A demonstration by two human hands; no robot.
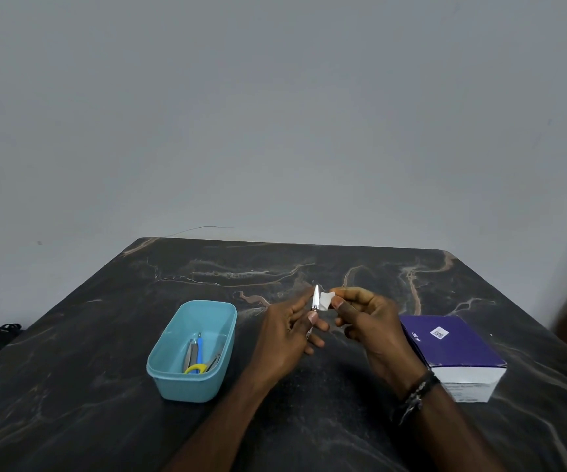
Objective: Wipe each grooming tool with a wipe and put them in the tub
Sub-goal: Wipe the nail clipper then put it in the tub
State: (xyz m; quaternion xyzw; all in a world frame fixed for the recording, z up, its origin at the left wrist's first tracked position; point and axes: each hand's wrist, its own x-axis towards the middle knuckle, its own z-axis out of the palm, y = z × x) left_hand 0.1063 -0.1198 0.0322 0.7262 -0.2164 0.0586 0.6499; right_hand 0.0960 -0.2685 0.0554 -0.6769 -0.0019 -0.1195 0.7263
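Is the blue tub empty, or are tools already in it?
Not empty: the tub has no lid on and holds several tools, among them a yellow-handled one and a blue-handled one.

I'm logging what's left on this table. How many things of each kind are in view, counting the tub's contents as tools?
Tubs: 1, the blue tub
Boxes: 1, the purple and white box
Wipes: 1, the white wipe pinched in the right hand
Grooming tools: 4, the metal tool held in the left hand, plus about 3 tools in the tub, overlapping
Total: 7
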